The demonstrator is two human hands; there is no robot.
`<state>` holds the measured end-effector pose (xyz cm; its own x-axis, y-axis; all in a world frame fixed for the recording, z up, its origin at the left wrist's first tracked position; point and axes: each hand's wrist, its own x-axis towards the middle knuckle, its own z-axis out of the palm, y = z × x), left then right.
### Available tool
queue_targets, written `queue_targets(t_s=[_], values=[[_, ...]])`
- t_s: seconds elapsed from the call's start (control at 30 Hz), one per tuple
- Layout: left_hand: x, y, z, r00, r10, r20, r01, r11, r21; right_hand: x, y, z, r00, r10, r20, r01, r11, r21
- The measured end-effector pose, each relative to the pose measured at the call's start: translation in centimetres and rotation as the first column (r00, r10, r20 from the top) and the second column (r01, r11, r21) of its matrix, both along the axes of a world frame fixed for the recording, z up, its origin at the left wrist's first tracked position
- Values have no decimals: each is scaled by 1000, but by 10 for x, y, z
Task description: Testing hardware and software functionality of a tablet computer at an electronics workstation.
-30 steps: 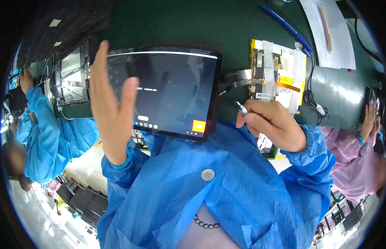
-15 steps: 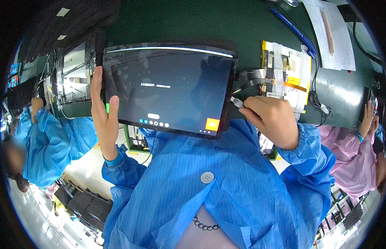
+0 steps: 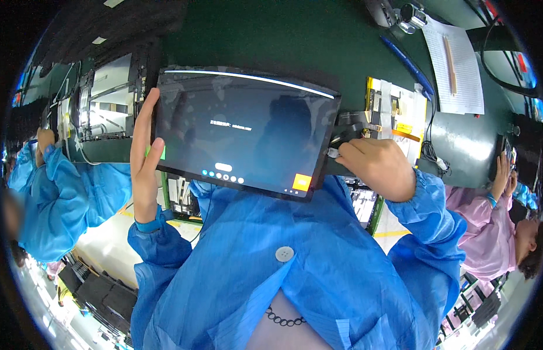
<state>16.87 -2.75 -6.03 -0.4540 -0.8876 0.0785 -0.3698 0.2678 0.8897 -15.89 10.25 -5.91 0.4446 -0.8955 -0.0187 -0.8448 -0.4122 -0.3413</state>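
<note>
A black tablet (image 3: pixel 242 128) with its screen lit is tilted in front of me, its lower edge over the bench edge. My left hand (image 3: pixel 145 151) grips its left side, long fingers stretched along the edge and thumb at the lower left. At the opposite side, my right hand (image 3: pixel 379 166) pinches a white cable plug (image 3: pixel 333 153) between thumb and bent fingers. The plug's tip is at the tablet's right edge; whether it is inside a port cannot be made out. Flat black ribbon cables (image 3: pixel 350 121) run just above that hand.
Right of the tablet lies a yellow-edged, taped part assembly (image 3: pixel 394 111). Beyond it are a blue pen (image 3: pixel 407 65), a paper sheet (image 3: pixel 458 70) and a bundled black cable (image 3: pixel 432 153). An opened device frame (image 3: pixel 111 99) lies left. Co-workers in blue (image 3: pixel 73 204) and pink (image 3: pixel 481 227) flank me.
My right hand has brought the plug up to the tablet's right edge. The left thumb now sits closer against the tablet. The whole view has shifted slightly.
</note>
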Motion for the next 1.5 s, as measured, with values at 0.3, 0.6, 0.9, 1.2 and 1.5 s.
queue_targets(t_s=[0.3,0.6,0.9,1.2,1.5], values=[[19,2,0,1000,12,-15,-12,1000,-22,3,-14,38,980,-98,-172,86,993,-75],[26,35,14,925,289,248,-163,889,-428,-124,-164,-5,884,-461,-73,400,829,-391],[51,51,-10,897,361,254,-240,882,-406,-127,-187,-17,866,-499,17,476,815,-330],[54,48,-19,894,381,236,-211,821,-530,-142,-188,-29,863,-505,33,486,809,-332],[47,50,-23,888,375,268,-177,814,-553,-155,-192,-37,836,-548,-6,502,771,-392]])
